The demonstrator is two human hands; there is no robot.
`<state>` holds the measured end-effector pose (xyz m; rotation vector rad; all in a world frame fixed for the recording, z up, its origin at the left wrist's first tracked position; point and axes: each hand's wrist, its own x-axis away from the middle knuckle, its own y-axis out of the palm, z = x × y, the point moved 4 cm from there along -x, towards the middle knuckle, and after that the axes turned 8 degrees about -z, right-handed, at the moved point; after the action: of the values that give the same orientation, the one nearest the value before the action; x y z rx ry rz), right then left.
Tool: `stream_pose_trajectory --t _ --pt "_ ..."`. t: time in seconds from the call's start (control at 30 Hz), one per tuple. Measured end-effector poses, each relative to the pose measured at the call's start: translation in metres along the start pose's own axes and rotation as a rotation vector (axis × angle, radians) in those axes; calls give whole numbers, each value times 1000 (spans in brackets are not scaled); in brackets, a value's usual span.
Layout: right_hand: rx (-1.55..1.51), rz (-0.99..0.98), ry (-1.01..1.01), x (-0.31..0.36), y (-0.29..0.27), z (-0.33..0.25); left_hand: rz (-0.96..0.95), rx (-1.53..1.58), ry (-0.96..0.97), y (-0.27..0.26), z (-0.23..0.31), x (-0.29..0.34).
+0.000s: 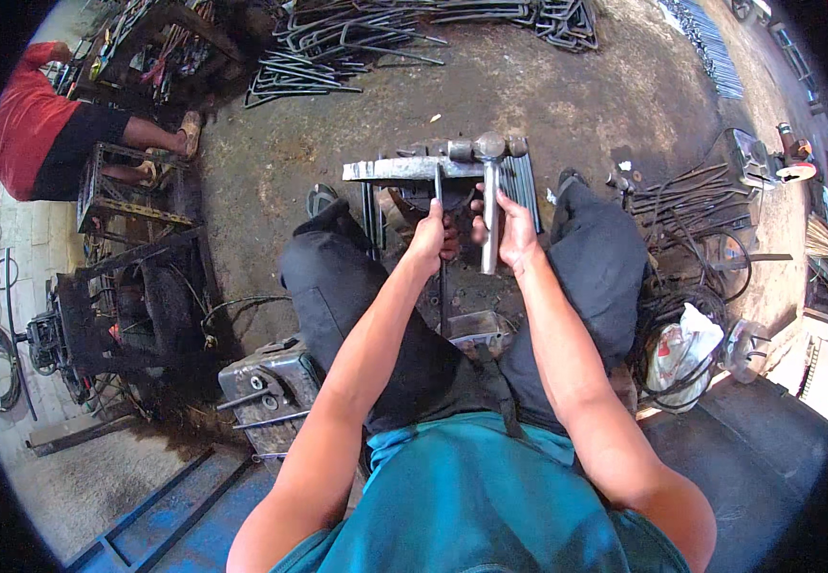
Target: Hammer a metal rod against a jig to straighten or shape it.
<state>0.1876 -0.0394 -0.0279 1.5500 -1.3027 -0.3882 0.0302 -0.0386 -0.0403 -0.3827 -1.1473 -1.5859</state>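
My right hand (511, 231) is closed around the pale metal handle of a hammer (490, 215), with the rounded steel head uppermost. A thin metal rod (439, 183) is gripped in my left hand (431, 239), its far end pointing away from me. That end overlaps a worn, silvery metal block (390, 170), which lies crosswise between my knees; whether the two touch, I cannot tell. The hammer head sits over the block's right end. Just right of the block lies a row of straight metal rods (526, 186).
Piles of bent metal rods (338, 53) lie on the floor ahead, with bluish rods (705, 48) farther right. At right are dark rods (696, 191), coiled hoses (696, 272) and a plastic bag (683, 353). A person in red (32, 124) sits at left, by a metal frame (132, 191).
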Motion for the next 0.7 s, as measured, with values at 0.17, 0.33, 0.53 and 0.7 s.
stream_pose_trajectory --t 0.17,0.33,0.53,0.7 --pt "-27 82 45 -19 -19 3 -79 29 -18 -3 4 4" --pt "-75 8 204 -26 -14 13 -143 71 -56 -6 6 8" --pt "19 -21 301 -26 0 10 -96 44 -36 -9 2 5" --pt "-35 -173 303 -29 8 13 -91 -17 -29 -19 -2 -2"
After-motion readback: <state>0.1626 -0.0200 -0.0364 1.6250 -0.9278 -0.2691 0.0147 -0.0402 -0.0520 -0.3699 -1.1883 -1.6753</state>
